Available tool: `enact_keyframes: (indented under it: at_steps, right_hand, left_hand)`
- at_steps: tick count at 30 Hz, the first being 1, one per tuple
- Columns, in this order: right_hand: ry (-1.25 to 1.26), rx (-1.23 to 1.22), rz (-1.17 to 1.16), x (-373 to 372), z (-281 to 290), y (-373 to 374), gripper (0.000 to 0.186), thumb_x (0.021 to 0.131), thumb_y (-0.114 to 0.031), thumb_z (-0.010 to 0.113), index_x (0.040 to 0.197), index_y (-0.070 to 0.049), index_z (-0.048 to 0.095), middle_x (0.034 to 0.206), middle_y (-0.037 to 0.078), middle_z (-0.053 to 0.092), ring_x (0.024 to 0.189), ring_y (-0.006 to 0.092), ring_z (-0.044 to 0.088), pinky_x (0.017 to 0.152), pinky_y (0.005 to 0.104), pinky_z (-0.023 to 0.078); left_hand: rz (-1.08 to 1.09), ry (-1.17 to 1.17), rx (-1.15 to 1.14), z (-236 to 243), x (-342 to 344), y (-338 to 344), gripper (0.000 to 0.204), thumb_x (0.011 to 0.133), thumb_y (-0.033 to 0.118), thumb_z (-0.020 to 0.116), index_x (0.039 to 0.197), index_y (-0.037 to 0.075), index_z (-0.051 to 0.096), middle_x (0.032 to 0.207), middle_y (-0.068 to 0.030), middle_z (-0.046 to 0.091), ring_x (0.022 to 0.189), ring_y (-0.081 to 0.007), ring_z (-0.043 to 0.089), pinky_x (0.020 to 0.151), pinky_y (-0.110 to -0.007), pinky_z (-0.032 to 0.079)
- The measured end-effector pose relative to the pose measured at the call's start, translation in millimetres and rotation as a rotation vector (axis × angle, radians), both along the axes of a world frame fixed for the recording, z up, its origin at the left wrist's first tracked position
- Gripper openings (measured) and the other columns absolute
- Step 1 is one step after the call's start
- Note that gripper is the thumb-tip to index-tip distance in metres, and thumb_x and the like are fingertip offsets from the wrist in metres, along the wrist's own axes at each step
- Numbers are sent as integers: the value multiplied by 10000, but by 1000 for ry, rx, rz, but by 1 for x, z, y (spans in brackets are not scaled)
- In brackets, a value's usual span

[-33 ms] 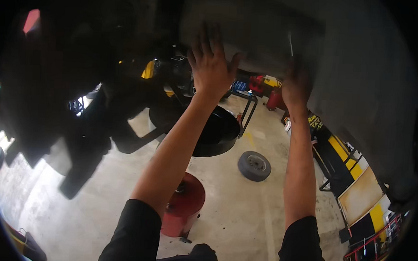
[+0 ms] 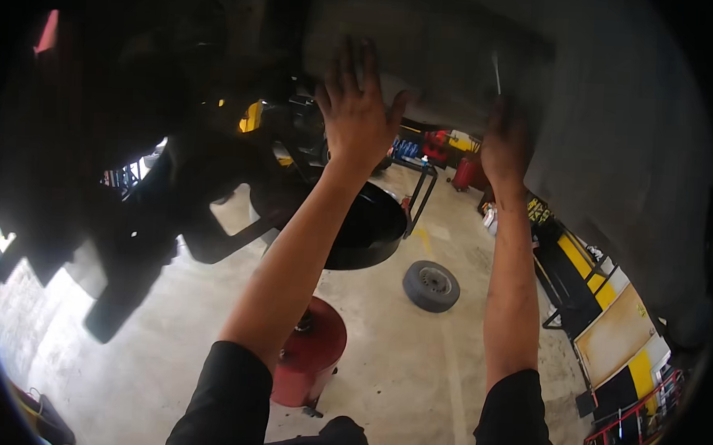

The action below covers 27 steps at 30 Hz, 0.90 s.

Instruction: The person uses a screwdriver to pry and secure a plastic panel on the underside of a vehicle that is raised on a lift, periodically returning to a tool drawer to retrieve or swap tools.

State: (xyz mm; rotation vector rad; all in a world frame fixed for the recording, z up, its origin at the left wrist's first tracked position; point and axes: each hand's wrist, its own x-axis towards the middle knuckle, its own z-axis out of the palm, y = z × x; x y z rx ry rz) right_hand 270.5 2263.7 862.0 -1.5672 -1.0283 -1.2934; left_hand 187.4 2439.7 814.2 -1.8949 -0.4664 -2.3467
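My left hand (image 2: 357,119) is raised with fingers spread against or just below a dark panel (image 2: 428,35) on what looks like a vehicle's underside; contact is hard to tell. My right hand (image 2: 505,141) is closed around a slim silver tool (image 2: 497,69) held upright against the same dark surface. Its fingers are in shadow. A round black pan (image 2: 375,243) on a stand is below my left hand, behind my left forearm. A red drum (image 2: 318,364) stands beneath it.
A loose wheel (image 2: 431,286) lies on the concrete floor (image 2: 398,367). Dark underbody parts (image 2: 133,237) hang at the left. Along the right are a tan board (image 2: 610,329), yellow-black panels (image 2: 577,268) and red racks (image 2: 626,425). A red canister (image 2: 463,175) stands farther back.
The view has shifted slightly, so the wheel, pan and drum appear a little farther left. Both hands keep nearly the same position.
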Motion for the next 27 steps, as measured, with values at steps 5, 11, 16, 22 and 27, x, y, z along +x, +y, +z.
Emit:
enact_keyframes:
  at_steps: [5, 11, 16, 22, 27]
  right_hand:
    - [66, 10, 131, -22, 6, -2, 404, 1027, -332, 405, 1084, 28, 581, 956, 222, 636, 893, 383, 586, 877, 398, 436]
    - [-224, 31, 118, -9, 23, 22, 263, 999, -232, 445, 1019, -9, 582, 857, 242, 632, 855, 445, 614, 741, 493, 466]
    - [-375, 123, -32, -1, 35, 29, 284, 975, -275, 508, 1015, -27, 640, 838, 243, 658, 806, 448, 629, 708, 494, 491]
    - [-474, 211, -20, 10, 54, 25, 281, 944, -272, 569, 1017, -26, 684, 857, 226, 677, 810, 412, 656, 725, 444, 515]
    - [-615, 221, 24, 8, 61, 28, 247, 913, -233, 620, 969, -4, 692, 853, 204, 685, 796, 389, 661, 726, 408, 510]
  left_hand:
    - [-58, -73, -77, 3, -5, 1, 704, 860, 446, 631, 1406, 59, 416, 1375, -267, 415, 1222, -456, 419, 1041, -548, 286]
    - [-88, -385, -139, 24, -4, 53, 708, 867, 458, 635, 1398, 46, 414, 1238, -254, 557, 1145, -448, 506, 1042, -536, 297]
    - [-227, -285, -192, 23, 2, 57, 724, 898, 483, 602, 1412, 25, 378, 1200, -280, 591, 1155, -461, 531, 1029, -559, 319]
    - [-130, -323, -100, 30, -1, 56, 716, 894, 462, 620, 1429, 57, 371, 1297, -276, 528, 1223, -447, 483, 1032, -554, 333]
    - [-148, -337, -42, 30, 4, 64, 713, 906, 440, 599, 1448, 55, 342, 1231, -265, 544, 1167, -445, 508, 988, -550, 364]
